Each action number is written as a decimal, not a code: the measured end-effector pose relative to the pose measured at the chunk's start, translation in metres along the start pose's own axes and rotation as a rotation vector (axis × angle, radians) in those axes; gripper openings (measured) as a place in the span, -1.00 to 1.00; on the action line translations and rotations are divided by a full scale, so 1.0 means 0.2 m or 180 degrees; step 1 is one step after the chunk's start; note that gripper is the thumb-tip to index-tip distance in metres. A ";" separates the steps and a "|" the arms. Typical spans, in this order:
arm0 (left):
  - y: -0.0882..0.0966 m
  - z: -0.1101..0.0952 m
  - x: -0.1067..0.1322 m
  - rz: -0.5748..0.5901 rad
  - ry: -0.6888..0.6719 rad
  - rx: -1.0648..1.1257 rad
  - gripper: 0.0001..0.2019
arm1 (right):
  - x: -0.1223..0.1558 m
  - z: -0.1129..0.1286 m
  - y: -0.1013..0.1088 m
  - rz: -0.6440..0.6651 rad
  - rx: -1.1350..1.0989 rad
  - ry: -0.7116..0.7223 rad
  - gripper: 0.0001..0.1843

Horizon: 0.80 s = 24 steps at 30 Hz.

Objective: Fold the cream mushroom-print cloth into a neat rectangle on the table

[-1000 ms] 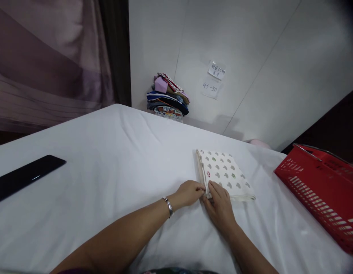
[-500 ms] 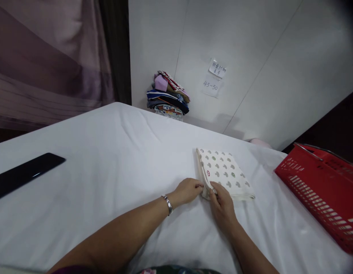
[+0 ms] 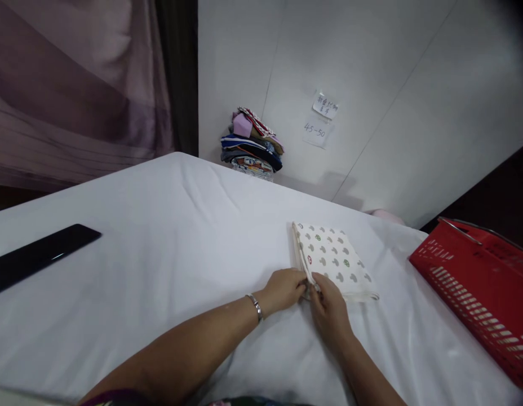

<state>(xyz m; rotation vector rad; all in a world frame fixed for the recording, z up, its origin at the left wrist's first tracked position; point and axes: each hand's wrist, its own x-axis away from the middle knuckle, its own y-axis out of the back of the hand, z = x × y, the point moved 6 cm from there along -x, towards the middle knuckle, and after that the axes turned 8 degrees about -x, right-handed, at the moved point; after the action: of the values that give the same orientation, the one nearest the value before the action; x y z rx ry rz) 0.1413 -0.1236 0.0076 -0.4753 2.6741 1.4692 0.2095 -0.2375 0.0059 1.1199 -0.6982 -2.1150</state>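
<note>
A folded white cloth (image 3: 333, 254) printed with grey mushrooms and a few green and red motifs lies flat on the white-covered table (image 3: 181, 242), right of the middle. At its near left corner my right hand (image 3: 329, 301) is closed, pinching the folded edge between thumb and fingers. My left hand (image 3: 287, 287), with a silver bracelet at the wrist, is closed against the same corner from the left; its fingertips are partly hidden at the cloth's layers. The corner is slightly lifted between the two hands.
A red plastic basket (image 3: 477, 287) with metal handles stands at the right edge. A black flat object (image 3: 45, 254) lies on the left. Beyond the table, folded textiles (image 3: 252, 144) are stacked against a wall (image 3: 371, 67) bearing handwritten paper labels (image 3: 318, 129). A pinkish curtain (image 3: 75, 84) hangs left.
My left hand has moved slightly right, closing onto the cloth's corner beside my right hand. My right hand keeps its pinch. The view has shifted a little.
</note>
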 end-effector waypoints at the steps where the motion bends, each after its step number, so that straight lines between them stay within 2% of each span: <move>1: 0.00 0.00 0.00 0.0016 -0.0010 -0.0016 -0.82 | 0.01 0.01 -0.01 0.0061 0.0153 0.0155 -0.64; 4: 0.00 0.03 0.02 0.0016 0.0041 0.0057 -0.81 | 0.02 0.03 -0.04 0.0242 0.0512 0.0573 -0.58; 10: 0.09 0.15 -0.03 -0.0126 0.0595 0.0137 -0.75 | 0.03 0.07 -0.05 0.0286 0.0745 0.0868 -0.55; 13: 0.16 0.24 -0.14 -0.0279 0.0948 -0.0094 -0.73 | 0.04 0.09 -0.05 0.0291 0.0766 0.0899 -0.53; 17: 0.24 0.35 -0.32 -0.0450 0.1141 -0.0287 -0.63 | 0.04 0.09 -0.06 0.0383 0.0822 0.0876 -0.52; 20: 0.25 0.42 -0.44 -0.0546 0.1219 -0.0385 -0.58 | 0.05 0.09 -0.07 0.0395 0.0884 0.0890 -0.50; 24: 0.23 0.47 -0.58 -0.0593 0.1188 -0.0412 -0.54 | 0.06 0.07 -0.08 0.0336 0.1016 0.0977 -0.46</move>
<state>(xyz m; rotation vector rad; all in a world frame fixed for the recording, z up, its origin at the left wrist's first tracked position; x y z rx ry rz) 0.2278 0.0061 0.0157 -1.0748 2.7050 1.6420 0.1876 -0.2334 -0.0039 1.5036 -0.9426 -1.7299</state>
